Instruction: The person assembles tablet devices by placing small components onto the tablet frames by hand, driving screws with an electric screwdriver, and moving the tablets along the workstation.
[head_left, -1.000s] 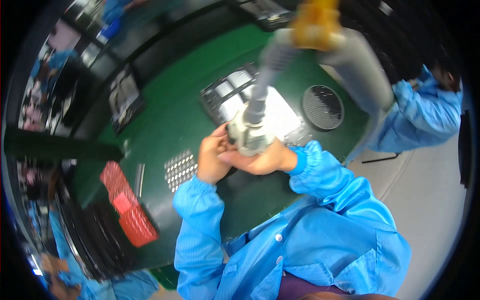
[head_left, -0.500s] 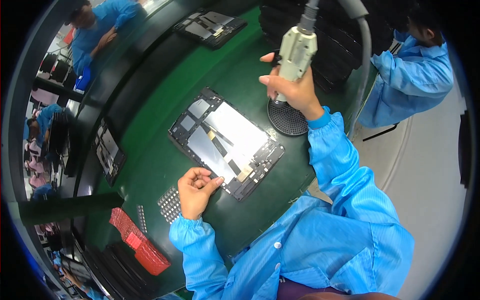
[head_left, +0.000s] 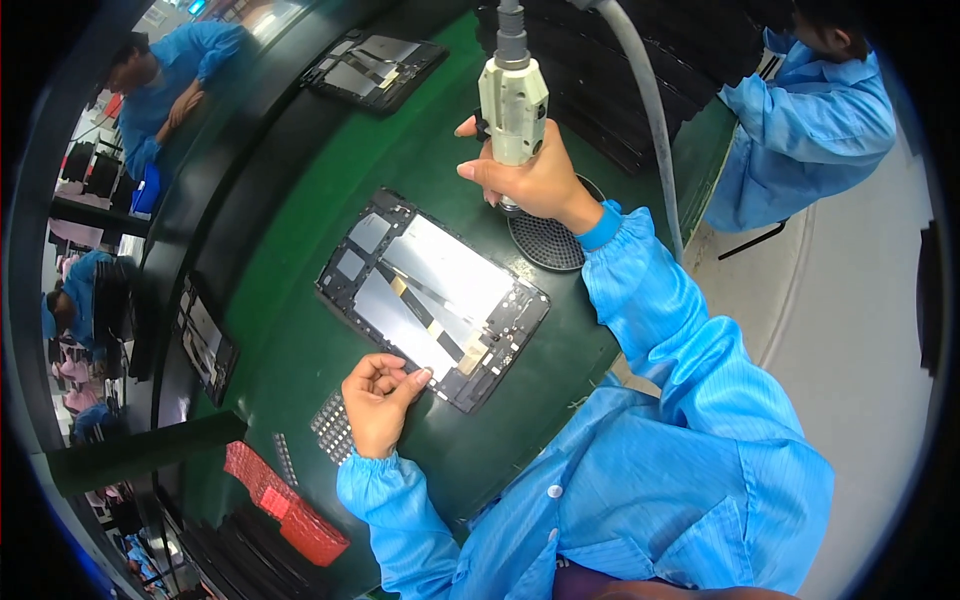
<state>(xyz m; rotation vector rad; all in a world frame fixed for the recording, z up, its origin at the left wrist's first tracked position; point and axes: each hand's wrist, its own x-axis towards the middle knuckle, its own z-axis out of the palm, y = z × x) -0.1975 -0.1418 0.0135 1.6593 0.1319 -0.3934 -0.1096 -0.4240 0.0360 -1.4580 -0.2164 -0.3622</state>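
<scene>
My right hand is wrapped round a pale electric screwdriver, its cable end up. The screwdriver's lower end is at the left rim of a round black tray with a grid of small holes. On the green table to the left lies an opened tablet, its silver plates, flat cables and circuit board exposed. My left hand is closed, thumb and fingertips together at the tablet's near left edge. Whether they pinch a small part there I cannot make out.
A sheet of small parts and red bubble wrap lie left of my left forearm. Other opened tablets rest along the far side. Dark stacked trays stand behind the screwdriver. Co-workers in blue sit at right and far left.
The whole view has shifted slightly. My right hand and the screwdriver have moved a little left against the round tray, and the screwdriver stands more upright. My left hand stays at the tablet's edge.
</scene>
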